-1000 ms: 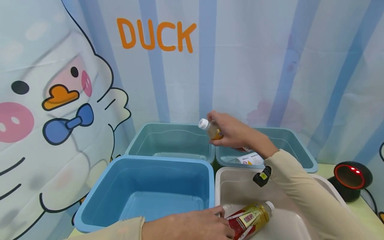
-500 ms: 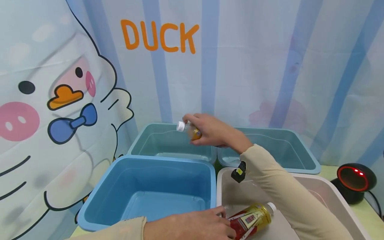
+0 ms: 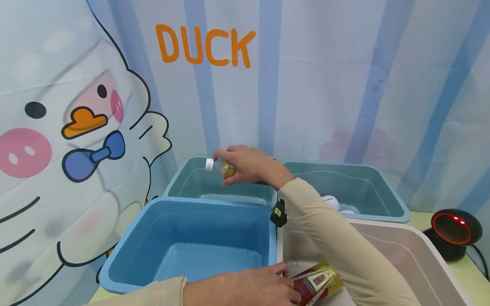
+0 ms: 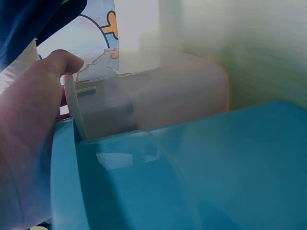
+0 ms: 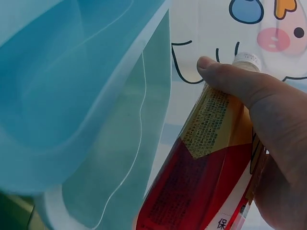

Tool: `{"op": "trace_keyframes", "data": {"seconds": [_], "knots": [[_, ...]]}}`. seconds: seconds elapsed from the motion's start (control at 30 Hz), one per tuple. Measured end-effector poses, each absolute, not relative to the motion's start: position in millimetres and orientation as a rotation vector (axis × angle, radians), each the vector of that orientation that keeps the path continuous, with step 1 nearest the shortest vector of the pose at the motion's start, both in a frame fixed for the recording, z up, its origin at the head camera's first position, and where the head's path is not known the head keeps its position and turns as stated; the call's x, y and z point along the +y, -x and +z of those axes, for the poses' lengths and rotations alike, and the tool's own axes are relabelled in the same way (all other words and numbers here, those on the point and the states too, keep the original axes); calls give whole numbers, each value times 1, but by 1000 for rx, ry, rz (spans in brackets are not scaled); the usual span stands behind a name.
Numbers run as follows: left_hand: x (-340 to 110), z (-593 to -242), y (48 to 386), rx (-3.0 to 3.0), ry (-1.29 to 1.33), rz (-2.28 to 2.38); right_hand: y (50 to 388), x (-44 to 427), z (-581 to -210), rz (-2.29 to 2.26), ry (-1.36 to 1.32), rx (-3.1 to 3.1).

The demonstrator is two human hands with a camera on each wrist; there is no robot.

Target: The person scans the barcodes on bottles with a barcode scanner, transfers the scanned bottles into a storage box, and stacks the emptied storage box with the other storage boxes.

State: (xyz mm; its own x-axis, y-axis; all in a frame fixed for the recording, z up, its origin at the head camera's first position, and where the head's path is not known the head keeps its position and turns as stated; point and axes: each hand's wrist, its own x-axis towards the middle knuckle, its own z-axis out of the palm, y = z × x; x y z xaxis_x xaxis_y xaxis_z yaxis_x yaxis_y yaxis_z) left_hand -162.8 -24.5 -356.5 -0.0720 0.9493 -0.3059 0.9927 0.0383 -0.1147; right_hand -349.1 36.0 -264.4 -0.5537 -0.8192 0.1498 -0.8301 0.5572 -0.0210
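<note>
Over the back left teal bin (image 3: 187, 182), my right hand (image 3: 249, 165) grips a drink bottle (image 3: 229, 170). The right wrist view shows the bottle's white cap and red and gold label, with my thumb and palm round it. At the bottom of the head view, my left hand (image 3: 249, 287) lies across the rim between the blue bin (image 3: 214, 203) and the beige bin (image 3: 383, 242). Its fingers reach a second red and gold bottle (image 3: 315, 282) lying in the beige bin; whether they grip it or the rim is unclear. My right forearm hides that bottle's cap.
The back right teal bin (image 3: 352, 182) holds a white rounded item (image 3: 331, 202), partly hidden by my sleeve. A black scanner (image 3: 451, 233) with a red glowing ring stands right of the bins. A printed duck curtain (image 3: 306, 85) hangs close behind.
My right hand has moved left with the bottle, from between the two teal bins to over the left one. My left hand stays at the beige bin's rim.
</note>
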Motion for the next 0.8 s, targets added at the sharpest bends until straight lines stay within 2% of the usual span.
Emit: {"op": "trace_keyframes", "data": {"seconds": [0.37,0.8], "knots": [[-25,-356,163,2153,-2052,-444,353,15,-267,63,-1421,-2777],[-27,-357,162,2164,-2069,-435,353,11,-270,6,-1345,-2820]]}}
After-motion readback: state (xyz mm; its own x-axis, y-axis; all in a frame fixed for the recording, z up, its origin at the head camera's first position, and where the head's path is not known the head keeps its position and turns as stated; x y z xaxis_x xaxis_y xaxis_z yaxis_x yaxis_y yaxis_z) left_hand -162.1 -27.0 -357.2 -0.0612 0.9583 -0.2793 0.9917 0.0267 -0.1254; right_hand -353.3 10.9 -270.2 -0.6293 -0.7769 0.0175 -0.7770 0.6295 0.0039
